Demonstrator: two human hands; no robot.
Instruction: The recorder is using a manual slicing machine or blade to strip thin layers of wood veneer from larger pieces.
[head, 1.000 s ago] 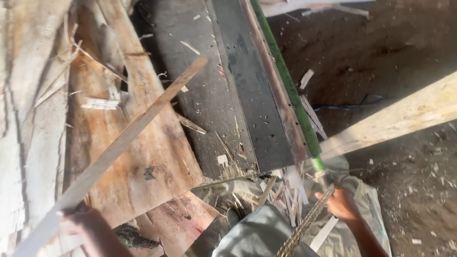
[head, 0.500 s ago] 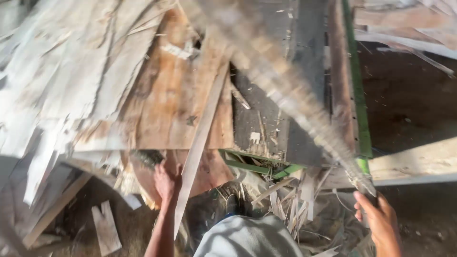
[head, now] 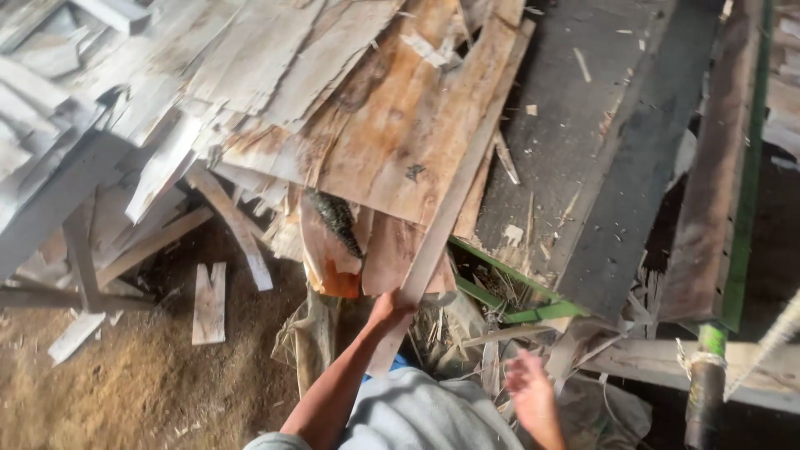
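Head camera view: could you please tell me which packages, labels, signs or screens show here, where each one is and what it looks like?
No labels, signs or screens show in this view.
Sack: the only package-like thing, a crumpled tan bag on the ground beneath the pile of wood offcuts, just left of the left hand, which grips a long wooden slat. No print can be made out on it.

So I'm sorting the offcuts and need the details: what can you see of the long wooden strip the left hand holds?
The long wooden strip is a narrow, flat, pale length of rough-sawn wood, straight and unpainted. It slants from the left hand up and to the right, lying across the brown boards of the scrap pile. The hand closes around it near the lower end, a short part sticking out below. The right hand is apart from it, open.
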